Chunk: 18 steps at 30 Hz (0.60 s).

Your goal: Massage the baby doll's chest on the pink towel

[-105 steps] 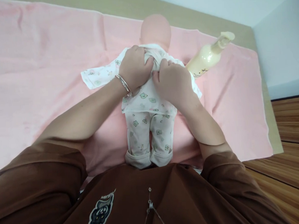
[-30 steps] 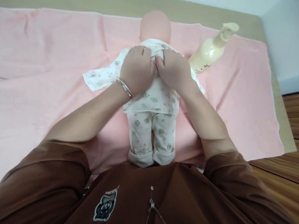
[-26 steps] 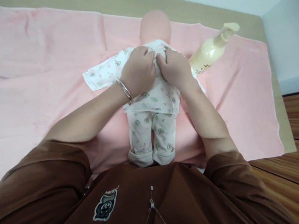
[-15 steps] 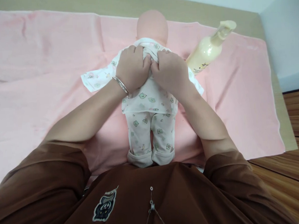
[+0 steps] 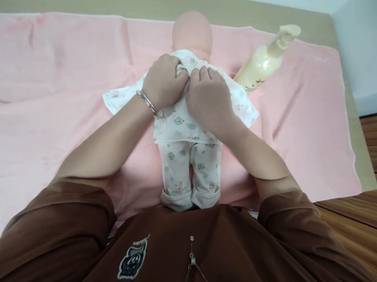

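The left hand (image 5: 163, 81) curls closed, pinching a fold of the printed baby shirt (image 5: 178, 127); the right hand (image 5: 210, 100) rests beside it, fingers bent on the fabric, any grip hidden. The baby doll (image 5: 192, 33) wearing it lies on a pink sheet (image 5: 62, 80) over the worktop (image 5: 363, 157), beside a pump bottle (image 5: 262, 65).

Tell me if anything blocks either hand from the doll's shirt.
Nothing visible does: the left hand pinches a fold of the shirt, and the right hand lies directly on it. The pump bottle stands off to the right, not in between.
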{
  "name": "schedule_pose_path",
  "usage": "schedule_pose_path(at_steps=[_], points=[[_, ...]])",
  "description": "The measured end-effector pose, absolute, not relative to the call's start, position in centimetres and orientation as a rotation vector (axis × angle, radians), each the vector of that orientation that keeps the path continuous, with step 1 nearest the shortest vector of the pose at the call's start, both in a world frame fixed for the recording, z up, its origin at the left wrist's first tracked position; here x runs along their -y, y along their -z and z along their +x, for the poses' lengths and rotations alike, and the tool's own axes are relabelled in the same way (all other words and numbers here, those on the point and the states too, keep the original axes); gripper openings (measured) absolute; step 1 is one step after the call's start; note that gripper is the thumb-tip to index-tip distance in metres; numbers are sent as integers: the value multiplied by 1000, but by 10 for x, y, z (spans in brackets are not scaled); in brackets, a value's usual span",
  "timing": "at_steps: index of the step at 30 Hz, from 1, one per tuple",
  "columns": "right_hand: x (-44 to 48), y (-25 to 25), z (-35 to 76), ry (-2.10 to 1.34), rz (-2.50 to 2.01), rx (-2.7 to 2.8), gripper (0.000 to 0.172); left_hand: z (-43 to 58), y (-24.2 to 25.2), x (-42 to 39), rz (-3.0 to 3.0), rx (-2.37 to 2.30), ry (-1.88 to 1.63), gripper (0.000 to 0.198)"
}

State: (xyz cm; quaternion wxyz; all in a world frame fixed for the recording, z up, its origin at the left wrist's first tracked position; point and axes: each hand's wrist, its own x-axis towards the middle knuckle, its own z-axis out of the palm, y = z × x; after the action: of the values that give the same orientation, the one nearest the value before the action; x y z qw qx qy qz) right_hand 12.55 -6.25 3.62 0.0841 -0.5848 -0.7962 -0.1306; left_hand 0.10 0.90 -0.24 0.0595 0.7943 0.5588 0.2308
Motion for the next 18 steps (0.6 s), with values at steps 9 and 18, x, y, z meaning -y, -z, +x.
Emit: schedule_pose_path(at_steps=[9,18], points=[[24,-20,143,144,-1922,2181,28,4,24,-15,2354,-1765,-806,26],[10,-13,147,-58,-1944,2074,27,1,12,-4,2275,-1744,-825,27]])
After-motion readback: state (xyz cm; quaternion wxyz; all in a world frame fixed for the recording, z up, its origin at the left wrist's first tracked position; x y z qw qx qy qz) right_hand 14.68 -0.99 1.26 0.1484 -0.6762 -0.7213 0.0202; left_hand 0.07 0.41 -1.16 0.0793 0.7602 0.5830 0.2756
